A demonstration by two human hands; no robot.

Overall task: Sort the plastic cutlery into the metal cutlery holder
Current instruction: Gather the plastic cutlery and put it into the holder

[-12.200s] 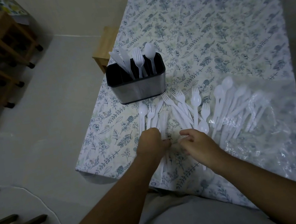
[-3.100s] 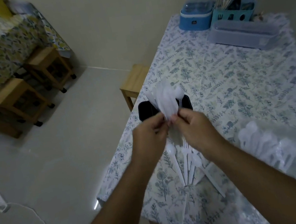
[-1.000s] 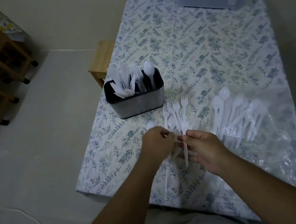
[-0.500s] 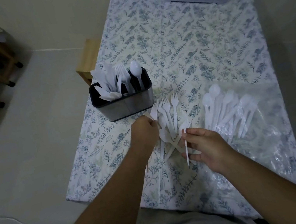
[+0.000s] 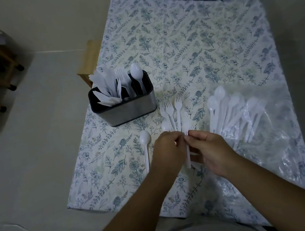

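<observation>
Both hands [image 5: 187, 147] on one utensil [image 5: 188, 155] (white plastic)

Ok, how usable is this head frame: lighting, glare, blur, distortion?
Head view: dim, flat light, so the white cutlery in the metal cutlery holder reads pale grey; glare patches on the clear plastic sheet veil the spoons lying there; wide-angle bend bows the table's left edge; left hand and right hand are slightly soft.

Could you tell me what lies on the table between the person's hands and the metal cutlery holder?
In the head view, loose white plastic forks lie fanned on the tablecloth between the hands and the metal cutlery holder, tines pointing away from the person.
</observation>
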